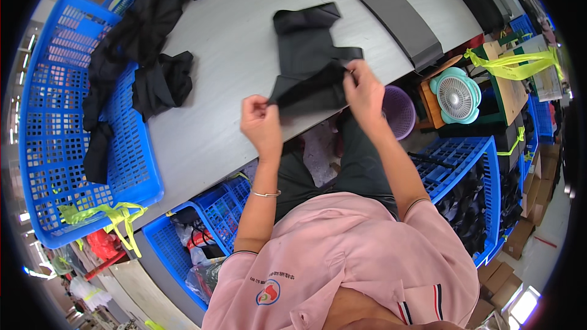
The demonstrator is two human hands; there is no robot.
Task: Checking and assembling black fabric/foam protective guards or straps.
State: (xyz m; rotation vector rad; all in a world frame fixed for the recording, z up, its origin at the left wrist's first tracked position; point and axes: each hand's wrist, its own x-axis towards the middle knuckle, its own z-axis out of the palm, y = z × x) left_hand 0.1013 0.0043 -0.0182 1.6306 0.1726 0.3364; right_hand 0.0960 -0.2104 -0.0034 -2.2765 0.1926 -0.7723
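A black fabric piece [304, 55] with a strap-like tab at its side lies partly on the grey table [226, 55]. Its near edge is lifted and drawn between my two hands. My left hand [262, 127] is closed, pinching the left corner of that edge between thumb and fingers. On the other side my right hand [365, 93] grips the right end near the tab, its fingertips partly hidden by the cloth. The far end of the piece looks folded over.
Black cloth [143, 18] is heaped at the far left, spilling over a blue plastic basket [52, 116]. Flat grey and black pieces [397, 24] lie at the far right. A small turquoise fan [455, 96], a purple bin [398, 113] and a blue crate [461, 146] stand right of the table.
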